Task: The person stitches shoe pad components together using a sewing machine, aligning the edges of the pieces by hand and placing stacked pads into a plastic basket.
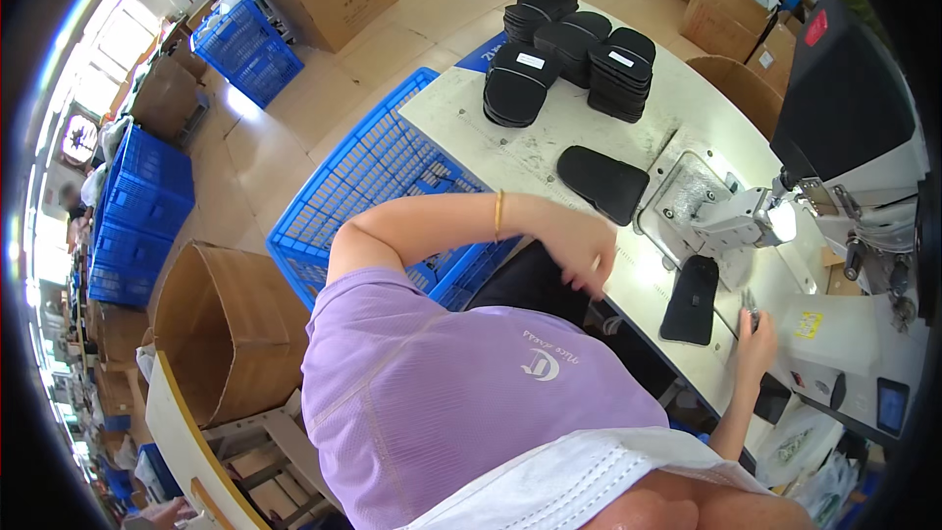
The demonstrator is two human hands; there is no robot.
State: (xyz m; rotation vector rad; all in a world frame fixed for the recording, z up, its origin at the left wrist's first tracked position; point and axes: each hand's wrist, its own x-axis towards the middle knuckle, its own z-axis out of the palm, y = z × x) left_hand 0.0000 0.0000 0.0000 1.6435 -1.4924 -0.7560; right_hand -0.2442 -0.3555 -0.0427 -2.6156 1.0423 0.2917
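Note:
My left hand [579, 247] hovers by the near table edge, its fingers loosely bent and apart, with nothing seen in them. My right hand [754, 345] grips small metal thread snips [750, 306], tips pointing away from me, beside the sewing machine bed. Between the hands, a black padded fabric piece [692, 302] with a small mark on it lies flat near the table edge. A second black rounded piece [602, 183] lies beyond my left hand. The sewing machine head [736, 221] stands over its metal plate [679, 198], lamp lit.
Several stacks of black pieces [520, 88], some labelled, stand at the far end of the white table [461, 123]. A blue plastic crate [343, 198] is against the table's left side. An open cardboard box [260, 334] sits at left. A small screen [891, 404] is at right.

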